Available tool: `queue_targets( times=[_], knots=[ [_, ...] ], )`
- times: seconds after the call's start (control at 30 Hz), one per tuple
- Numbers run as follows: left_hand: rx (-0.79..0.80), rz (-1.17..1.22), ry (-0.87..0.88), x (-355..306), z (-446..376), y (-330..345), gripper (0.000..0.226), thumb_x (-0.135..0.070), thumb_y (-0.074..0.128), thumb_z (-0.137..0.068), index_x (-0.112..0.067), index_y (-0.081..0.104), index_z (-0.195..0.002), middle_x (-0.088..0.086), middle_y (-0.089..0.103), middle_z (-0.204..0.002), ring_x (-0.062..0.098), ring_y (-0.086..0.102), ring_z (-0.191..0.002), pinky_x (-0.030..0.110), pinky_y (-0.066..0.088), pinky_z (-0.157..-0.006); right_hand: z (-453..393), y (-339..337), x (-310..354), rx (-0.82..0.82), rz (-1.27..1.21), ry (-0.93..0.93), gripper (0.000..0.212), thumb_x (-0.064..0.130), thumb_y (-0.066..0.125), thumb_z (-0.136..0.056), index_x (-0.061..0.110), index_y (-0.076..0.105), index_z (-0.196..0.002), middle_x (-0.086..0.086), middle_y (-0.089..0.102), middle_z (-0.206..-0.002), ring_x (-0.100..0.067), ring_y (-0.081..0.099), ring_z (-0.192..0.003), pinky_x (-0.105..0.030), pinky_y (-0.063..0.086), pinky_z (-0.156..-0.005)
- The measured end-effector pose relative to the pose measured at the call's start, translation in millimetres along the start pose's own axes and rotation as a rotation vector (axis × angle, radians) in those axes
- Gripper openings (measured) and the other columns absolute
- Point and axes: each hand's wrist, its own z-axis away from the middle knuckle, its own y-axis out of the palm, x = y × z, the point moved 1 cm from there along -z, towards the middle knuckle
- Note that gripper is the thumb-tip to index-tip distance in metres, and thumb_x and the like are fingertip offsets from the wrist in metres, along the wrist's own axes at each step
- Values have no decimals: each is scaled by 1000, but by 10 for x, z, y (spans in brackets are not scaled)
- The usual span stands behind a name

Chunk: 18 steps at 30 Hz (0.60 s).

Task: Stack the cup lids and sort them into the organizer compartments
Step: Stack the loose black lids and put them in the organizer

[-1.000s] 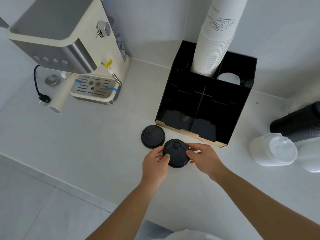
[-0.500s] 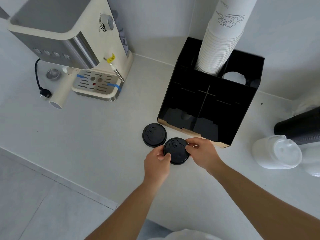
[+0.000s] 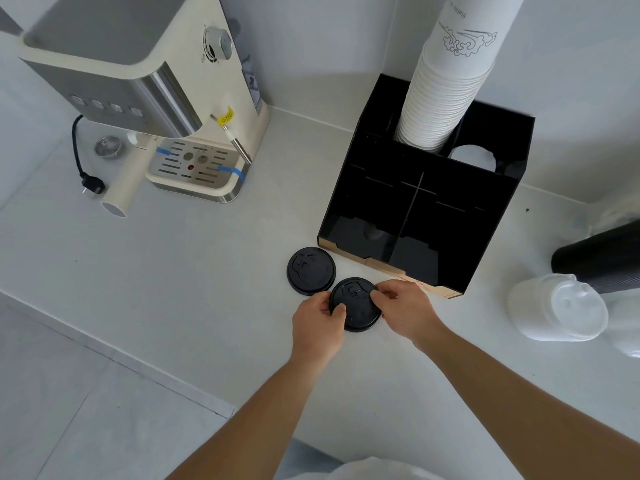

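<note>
The person's left hand (image 3: pixel 320 323) and right hand (image 3: pixel 403 311) both grip one black cup lid (image 3: pixel 356 304), thumbs curled over its top and the other fingers wrapped at its rim from opposite sides, so the grip is closed on the lid from left and right. The lid is a round, matte plastic disc with a raised rim and an embossed mark on its domed face; it faces top up and lies roughly flat, low over the pale counter (image 3: pixel 173 271), though whether it touches the surface cannot be told. Being round, it has no long axis; its embossed mark sits toward the far edge. Just beyond the left hand, a second black lid (image 3: pixel 311 270) of the same shape lies flat on the counter, top up, its near edge right beside the held lid. Beyond the right hand stands the black organizer (image 3: pixel 485 209), a glossy open-fronted box with thin dividers and a light brown base edge; a tall stack of white paper cups (image 3: pixel 446 95) rises from its rear left compartment. Well to the right of the grip sits a stack of white lids (image 3: pixel 557 308), smooth and domed, with a dark ribbed cylinder (image 3: pixel 599 261) behind it. Far to the left stands a cream and steel coffee machine (image 3: pixel 145 84).
</note>
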Motion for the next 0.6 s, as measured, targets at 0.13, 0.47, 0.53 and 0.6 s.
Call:
queue_targets(
  times=[0.13, 0.47, 0.53, 0.6],
  knots=[
    [35, -11, -14, -21, 6, -45, 38, -18, 59, -85, -17, 35, -55, -6, 38, -51, 13, 35, -49, 15, 32, -46, 18, 26, -10, 6, -34, 40, 17, 28, 59, -95, 18, 72, -100, 4, 69, -92, -17, 62, -84, -24, 45, -67],
    [-16, 152, -75, 119, 138, -249, 16, -24, 66, -81, -9, 69, -76, 5, 70, -72, 17, 59, -65, 31, 50, -64, 92, 84, 100, 50, -129, -7, 24, 26, 65, -91, 22, 69, -114, 2, 68, -98, -21, 66, -91, -27, 54, -76],
    [-35, 181, -85, 160, 165, -319, 11, -24, 66, -81, -16, 70, -75, 1, 72, -75, 19, 65, -74, 25, 50, -64, 94, 134, 174, 84, -113, -24, 31, 27, 65, -92, 23, 66, -122, 2, 68, -99, -22, 66, -89, -23, 48, -71],
    [-43, 238, -108, 181, 176, -393, 11, -24, 67, -81, -27, 69, -71, -10, 72, -71, 10, 66, -72, 17, 48, -63, 80, 187, 259, 113, -97, -39, 36, 27, 64, -92, 25, 63, -128, 2, 68, -100, -21, 65, -88, -23, 46, -71]
  ],
)
